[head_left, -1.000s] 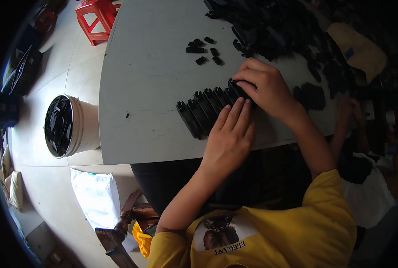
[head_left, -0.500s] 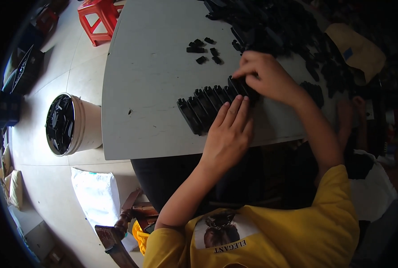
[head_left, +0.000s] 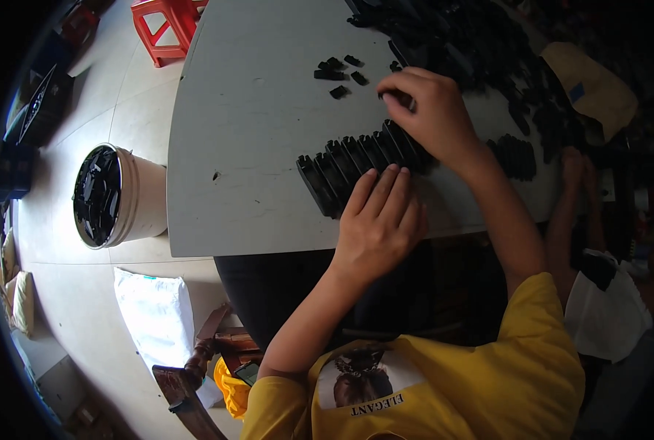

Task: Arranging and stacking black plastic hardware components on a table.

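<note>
A row of long black plastic parts lies side by side on the table in front of me. My left hand rests at the near ends of the row, its fingers stretched out and touching the parts. Just beyond the row's right end, my right hand is raised, thumb and forefinger pinched on a small black plastic piece that is mostly hidden by the fingers. Several similar small black pieces are scattered on the table to the left of that hand.
A large heap of black parts covers the table's far right. Another stack of black parts lies right of my forearm, near another person's hands. A bucket of black pieces and a red stool stand on the floor at left.
My right hand has lifted off the row and moved up a little. One small black piece has gone from the scattered group and is now between its fingers. My left hand stays on the row.
</note>
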### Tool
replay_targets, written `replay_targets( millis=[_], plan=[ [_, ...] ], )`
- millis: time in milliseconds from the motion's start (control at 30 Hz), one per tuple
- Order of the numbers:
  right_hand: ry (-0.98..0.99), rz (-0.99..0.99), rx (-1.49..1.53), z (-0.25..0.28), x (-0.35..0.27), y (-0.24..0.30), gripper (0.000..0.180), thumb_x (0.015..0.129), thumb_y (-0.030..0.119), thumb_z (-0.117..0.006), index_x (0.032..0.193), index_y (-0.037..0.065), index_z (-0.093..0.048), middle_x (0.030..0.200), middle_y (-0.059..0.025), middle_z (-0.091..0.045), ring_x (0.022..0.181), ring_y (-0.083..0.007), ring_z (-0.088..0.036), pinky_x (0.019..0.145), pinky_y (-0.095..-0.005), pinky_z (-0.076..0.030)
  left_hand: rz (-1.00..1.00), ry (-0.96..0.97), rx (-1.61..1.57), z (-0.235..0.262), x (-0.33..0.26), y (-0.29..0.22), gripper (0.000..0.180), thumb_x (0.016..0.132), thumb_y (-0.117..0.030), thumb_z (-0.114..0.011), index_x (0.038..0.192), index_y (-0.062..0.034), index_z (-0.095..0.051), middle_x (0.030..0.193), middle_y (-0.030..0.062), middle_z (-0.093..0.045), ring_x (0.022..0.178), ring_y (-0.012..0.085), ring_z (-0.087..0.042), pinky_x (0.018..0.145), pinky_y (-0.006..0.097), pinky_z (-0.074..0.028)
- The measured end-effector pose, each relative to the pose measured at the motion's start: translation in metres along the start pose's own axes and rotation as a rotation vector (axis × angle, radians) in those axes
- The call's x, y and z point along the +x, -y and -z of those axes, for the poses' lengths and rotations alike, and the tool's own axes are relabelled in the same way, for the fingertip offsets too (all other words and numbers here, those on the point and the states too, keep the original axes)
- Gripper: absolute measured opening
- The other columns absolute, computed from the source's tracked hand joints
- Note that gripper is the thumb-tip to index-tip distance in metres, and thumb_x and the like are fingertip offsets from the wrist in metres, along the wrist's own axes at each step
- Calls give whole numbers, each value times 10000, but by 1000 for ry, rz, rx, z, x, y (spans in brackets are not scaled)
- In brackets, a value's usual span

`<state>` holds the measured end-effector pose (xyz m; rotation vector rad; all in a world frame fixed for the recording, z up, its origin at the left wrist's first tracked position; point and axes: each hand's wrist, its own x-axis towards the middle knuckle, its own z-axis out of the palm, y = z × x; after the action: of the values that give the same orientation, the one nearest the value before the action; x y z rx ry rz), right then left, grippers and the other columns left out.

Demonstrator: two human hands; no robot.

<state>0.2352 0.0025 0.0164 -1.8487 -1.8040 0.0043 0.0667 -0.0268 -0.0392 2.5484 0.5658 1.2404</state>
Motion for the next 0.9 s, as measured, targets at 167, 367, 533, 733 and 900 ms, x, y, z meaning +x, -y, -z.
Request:
replay_targets(
  millis=[167, 367, 533, 733, 900],
  plan=[
    [53, 142, 32, 7, -24, 12, 150, 770, -40, -652, 907, 13, -686, 859, -66, -628, 726, -201, -643, 629, -286, -522, 1, -26, -9, -3, 0, 1, 166, 758, -112, -648, 901, -28, -666, 1033, 106, -669, 1014, 235, -650, 915, 413, -474],
    [93, 206, -184, 4, -33, 12, 138, 763, -18, -669, 897, 9, -689, 829, -70, -607, 714, -225, -630, 615, -311, -507, 6, -27, -19, -4, 1, -1, 147, 755, -107, -651, 881, -32, -662, 1013, 100, -672, 1004, 231, -657, 894, 405, -484],
    [241, 172, -223, 13, -31, 24, 80, 825, 49, -622, 852, -7, -672, 795, -74, -580, 687, -237, -604, 597, -342, -476, 19, -36, -27, -1, 1, 0, 136, 750, -107, -658, 864, -35, -660, 1003, 97, -674, 1001, 232, -659, 888, 404, -487],
    [429, 176, -194, 26, -22, 24, 147, 894, 83, -537, 867, -6, -651, 794, -92, -565, 738, -262, -593, 632, -383, -465, -15, -49, -31, -5, -1, 2, 122, 786, -140, -638, 821, -24, -651, 1012, 129, -667, 1006, 254, -646, 921, 420, -476],
    [392, 238, -296, 23, -26, 23, 136, 891, 81, -543, 888, 1, -653, 854, -107, -581, 798, -270, -602, 675, -394, -468, -83, -45, 1, 8, 4, 7, 155, 756, -142, -666, 868, -35, -660, 1041, 109, -666, 1043, 243, -630, 937, 432, -464]
  ],
)
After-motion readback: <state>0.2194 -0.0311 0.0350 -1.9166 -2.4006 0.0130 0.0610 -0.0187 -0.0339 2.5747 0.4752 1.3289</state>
